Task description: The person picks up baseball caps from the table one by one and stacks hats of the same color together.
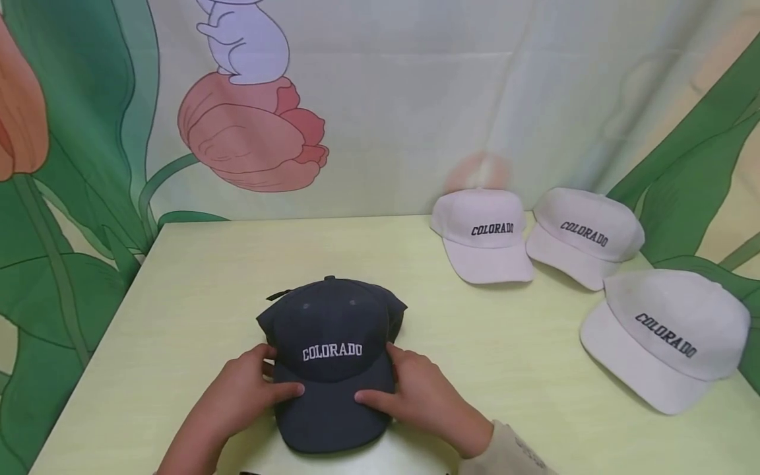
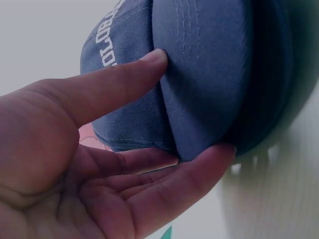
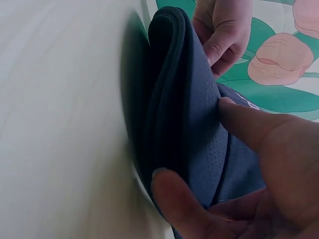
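Note:
A navy baseball cap (image 1: 332, 330) with white COLORADO lettering sits at the front middle of the table, its brim toward me. More than one dark brim (image 3: 167, 94) shows layered in the right wrist view, so caps are stacked here. My left hand (image 1: 252, 389) grips the brim's left side, thumb on top and fingers at the edge. On the other side my right hand (image 1: 418, 392) holds it the same way, with the thumb over the brim. In the left wrist view, a lower brim (image 2: 271, 64) lies beneath the top one.
Three white COLORADO caps stand at the right: one cap (image 1: 481, 231) at the back edge, another cap (image 1: 584, 234) beside it, and the nearest cap (image 1: 671, 336) by the right edge. Behind the pale table (image 1: 196, 284) hangs a printed cloth (image 1: 386, 119) with flowers.

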`<state>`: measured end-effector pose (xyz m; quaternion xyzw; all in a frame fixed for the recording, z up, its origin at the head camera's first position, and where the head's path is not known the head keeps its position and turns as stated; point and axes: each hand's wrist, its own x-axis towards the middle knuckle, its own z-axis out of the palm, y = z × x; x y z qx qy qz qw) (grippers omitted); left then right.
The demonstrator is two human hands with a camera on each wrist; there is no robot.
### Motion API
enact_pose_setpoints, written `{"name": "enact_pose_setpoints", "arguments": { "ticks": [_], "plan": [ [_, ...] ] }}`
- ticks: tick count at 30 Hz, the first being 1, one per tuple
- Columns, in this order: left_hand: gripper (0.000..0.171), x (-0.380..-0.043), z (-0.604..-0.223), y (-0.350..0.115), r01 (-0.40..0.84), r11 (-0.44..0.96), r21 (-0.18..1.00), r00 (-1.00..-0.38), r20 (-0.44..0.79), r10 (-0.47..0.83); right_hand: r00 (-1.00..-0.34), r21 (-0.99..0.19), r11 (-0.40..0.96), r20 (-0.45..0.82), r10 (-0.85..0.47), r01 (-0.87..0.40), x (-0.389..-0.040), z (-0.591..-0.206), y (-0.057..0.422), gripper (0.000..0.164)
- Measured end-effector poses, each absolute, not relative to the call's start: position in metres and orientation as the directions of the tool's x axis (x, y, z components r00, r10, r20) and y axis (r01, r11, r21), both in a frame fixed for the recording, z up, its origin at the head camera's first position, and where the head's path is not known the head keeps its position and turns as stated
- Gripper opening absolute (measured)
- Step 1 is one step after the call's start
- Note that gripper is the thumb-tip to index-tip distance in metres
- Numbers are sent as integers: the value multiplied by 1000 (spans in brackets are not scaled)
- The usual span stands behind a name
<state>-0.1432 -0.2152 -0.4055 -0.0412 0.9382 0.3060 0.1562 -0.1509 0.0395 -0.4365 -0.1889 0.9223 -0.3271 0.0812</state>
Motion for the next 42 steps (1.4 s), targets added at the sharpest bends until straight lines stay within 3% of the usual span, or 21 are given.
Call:
{"name": "enact_pose_setpoints", "arguments": {
  "ticks": [13,42],
  "plan": [
    [79,-144,-405,-215,-175,826,536,-947,-320,6,-924,-594,762,-80,-375,-258,-149,-436,38,86],
    [83,-144,-402,-209,-210,854,476,-933,-359,-29,-927,-596,761,-71,-367,-256,-147,-442,37,91]
  ]
}}
